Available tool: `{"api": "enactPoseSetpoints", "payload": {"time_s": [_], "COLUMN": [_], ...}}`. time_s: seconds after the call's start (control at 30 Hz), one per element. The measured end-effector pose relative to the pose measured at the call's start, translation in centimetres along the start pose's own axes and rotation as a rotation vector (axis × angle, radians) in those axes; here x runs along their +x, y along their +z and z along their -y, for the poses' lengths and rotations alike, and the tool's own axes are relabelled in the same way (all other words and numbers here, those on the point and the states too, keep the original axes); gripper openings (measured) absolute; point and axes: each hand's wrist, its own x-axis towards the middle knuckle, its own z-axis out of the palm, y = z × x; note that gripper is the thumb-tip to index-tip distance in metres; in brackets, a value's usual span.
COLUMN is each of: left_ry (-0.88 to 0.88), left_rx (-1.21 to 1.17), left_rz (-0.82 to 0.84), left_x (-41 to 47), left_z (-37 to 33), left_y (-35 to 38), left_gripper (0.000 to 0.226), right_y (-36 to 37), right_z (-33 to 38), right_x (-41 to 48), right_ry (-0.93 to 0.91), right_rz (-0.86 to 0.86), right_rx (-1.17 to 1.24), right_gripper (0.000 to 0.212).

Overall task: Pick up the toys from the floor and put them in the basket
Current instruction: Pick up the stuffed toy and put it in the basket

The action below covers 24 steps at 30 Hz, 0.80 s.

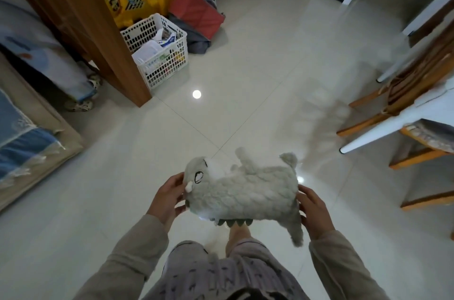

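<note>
Risk is a drop: the plush sheep, low centre of frame, is only pinched at its ends by left hand and right hand fingers, well apart from the already crowded white basket at upper left.

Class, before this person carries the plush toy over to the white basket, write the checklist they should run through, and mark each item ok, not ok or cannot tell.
1. Plush toy held at both ends: left hand at the head, right hand at the rear. Ok.
2. Toy lifted clear of the tiled floor. Ok.
3. Floor between the person and the white basket free of obstacles. Ok.
4. Basket upright beside the wooden post. Ok.
5. Room in the basket: it already holds items. Cannot tell.
6. Other toys left on the floor: none visible on the open tiles. Ok.
</note>
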Motion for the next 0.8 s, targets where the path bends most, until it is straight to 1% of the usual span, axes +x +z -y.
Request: {"api": "enactPoseSetpoints", "payload": {"time_s": [0.17, 0.23, 0.37, 0.47, 0.63, 0.8], "left_ry": [-0.017, -0.025, -0.005, 0.028, 0.038, 0.031], "left_rx": [-0.04, -0.064, -0.121, -0.151, -0.186, -0.24], "left_rz": [-0.081, -0.115, -0.204, -0.245, -0.276, -0.312], "left_x": [5.5, 7.6, 11.1, 13.3, 18.0, 24.0], "left_z": [-3.5, -5.2, -8.3, -10.3, -14.0, -18.6], "left_y": [2.7, 3.6, 4.2, 4.1, 4.3, 4.2], "left_gripper": [0.02, 0.019, 0.025, 0.027, 0.028, 0.025], "right_y": [1.1, 1.7, 3.8, 5.8, 9.1, 13.2], "right_z": [5.7, 8.2, 13.6, 17.3, 21.6, 25.5], "right_x": [7.7, 10.7, 15.6, 18.7, 24.1, 29.1], "right_ry": [-0.004, -0.01, -0.008, -0.014, -0.02, 0.009], "right_rz": [0.075, 0.118, 0.264, 0.357, 0.401, 0.422], "right_rx": [-0.1, -0.117, -0.173, -0.194, -0.24, -0.211], "right_gripper": [0.021, 0.022, 0.018, 0.021, 0.021, 0.022]}}
